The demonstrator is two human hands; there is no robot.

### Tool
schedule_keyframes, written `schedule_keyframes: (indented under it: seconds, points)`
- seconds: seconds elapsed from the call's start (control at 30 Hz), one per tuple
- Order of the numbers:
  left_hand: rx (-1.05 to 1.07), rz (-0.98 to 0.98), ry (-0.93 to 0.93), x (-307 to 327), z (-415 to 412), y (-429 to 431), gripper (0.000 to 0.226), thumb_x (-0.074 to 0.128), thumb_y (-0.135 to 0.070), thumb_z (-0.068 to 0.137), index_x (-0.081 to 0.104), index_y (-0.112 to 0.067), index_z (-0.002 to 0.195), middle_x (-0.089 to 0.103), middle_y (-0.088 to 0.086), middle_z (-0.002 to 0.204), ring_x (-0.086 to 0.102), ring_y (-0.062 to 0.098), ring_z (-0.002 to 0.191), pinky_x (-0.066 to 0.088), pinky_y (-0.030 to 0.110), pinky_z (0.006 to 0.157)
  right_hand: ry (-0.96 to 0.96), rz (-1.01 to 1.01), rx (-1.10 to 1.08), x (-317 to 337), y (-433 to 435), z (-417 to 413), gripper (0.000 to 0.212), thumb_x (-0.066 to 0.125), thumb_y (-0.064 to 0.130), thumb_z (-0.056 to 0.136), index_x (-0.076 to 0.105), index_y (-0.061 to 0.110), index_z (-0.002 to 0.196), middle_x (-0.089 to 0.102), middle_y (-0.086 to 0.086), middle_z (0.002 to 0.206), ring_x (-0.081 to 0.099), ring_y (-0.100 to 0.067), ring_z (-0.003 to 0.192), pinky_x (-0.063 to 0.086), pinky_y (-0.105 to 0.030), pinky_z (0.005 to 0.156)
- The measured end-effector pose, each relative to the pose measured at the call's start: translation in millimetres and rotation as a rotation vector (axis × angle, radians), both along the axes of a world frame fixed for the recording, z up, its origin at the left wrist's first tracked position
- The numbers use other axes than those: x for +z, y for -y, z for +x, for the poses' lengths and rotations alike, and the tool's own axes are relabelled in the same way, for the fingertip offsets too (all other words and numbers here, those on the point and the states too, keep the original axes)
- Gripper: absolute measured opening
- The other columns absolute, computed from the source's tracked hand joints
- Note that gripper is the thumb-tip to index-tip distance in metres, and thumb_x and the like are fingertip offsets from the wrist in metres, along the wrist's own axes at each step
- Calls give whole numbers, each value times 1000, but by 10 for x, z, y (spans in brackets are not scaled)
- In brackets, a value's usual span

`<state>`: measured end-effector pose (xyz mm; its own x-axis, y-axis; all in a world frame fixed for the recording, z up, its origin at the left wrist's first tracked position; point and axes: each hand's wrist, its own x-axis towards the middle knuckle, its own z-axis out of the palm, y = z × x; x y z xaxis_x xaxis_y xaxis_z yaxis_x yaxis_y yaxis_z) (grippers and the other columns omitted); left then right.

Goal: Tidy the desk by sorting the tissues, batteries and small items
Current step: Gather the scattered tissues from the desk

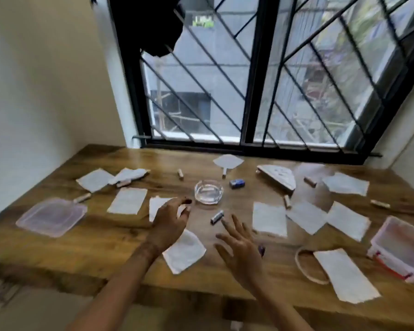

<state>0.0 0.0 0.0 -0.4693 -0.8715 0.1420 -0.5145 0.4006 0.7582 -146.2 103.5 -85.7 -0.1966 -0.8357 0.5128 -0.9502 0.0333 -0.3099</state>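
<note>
Both hands hover low over the brown wooden worktop (105, 237), and neither has hold of anything. The left hand (169, 219) has its fingers loosely curved above a white paper tissue (156, 203) lying at seven o'clock from the round clear glass ashtray (209, 191). The right hand (240, 249) is spread wide, its fingertips just short of a small silver-and-dark cylindrical battery (217, 216) at five o'clock from the ashtray.

More tissues and tan batteries lie scattered from nine round to three o'clock. A clear pink-tinted plastic lid (51, 216) sits far out at nine, and its open rectangular plastic box (402, 247) at four.

The battery looks most likely to cause trouble. It is round and lies free, so a glancing touch from splayed fingers could send it rolling toward the near edge. The left fingertips are close to the ashtray, and a hasty pinch at the tissue might knock the glass. The left forearm crosses another white tissue (185, 250) at six o'clock and could drag it off the worktop.
</note>
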Motion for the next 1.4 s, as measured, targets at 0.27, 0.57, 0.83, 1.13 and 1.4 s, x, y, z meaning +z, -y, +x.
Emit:
schedule_keyframes:
  seconds: [0.27, 0.57, 0.83, 1.13, 1.4]
  points:
    - [183, 284, -134, -510, 562, -195, 25, 49, -17, 94, 61, -17, 115, 60, -7, 108, 52, 5, 99, 40, 13, 80, -30, 222, 222, -412, 213, 297, 23, 71, 9, 77, 69, 26, 93, 46, -7, 139, 31, -33, 134, 26, -53, 107]
    - [326, 683, -418, -624, 510, -382, 21, 42, -11, 96, 63, -15, 96, 68, 0, 90, 63, 14, 85, 50, 24, 71, -190, 199, 135, -431, 381, 470, 10, 61, 10, 79, 70, 8, 82, 70, -6, 95, 64, -25, 102, 54, -41, 88]
    - [151, 903, -349, -620, 430, -433, 24, 52, -28, 92, 68, -11, 92, 72, 6, 95, 67, 19, 92, 52, 34, 87, 580, 271, -120, -70, 245, 540, 4, 52, 20, 93, 54, 19, 90, 53, 4, 95, 51, -12, 89, 43, -17, 73]
    - [-20, 918, -450, -410, -171, -475, 16, 51, -24, 92, 63, -13, 96, 69, 7, 95, 65, 16, 92, 51, 28, 80, 744, 211, -10, 229, 21, 462, 15, 55, 14, 90, 58, 28, 97, 63, 8, 95, 60, -1, 88, 51, -15, 77]
    - [238, 890, -456, -396, -671, -375, 23, 43, -19, 96, 62, -8, 90, 62, 7, 82, 57, 18, 75, 46, 25, 58, 656, 236, -13, 265, -61, -145, 17, 54, 26, 91, 64, 22, 104, 64, 12, 92, 59, 2, 81, 47, -11, 69]
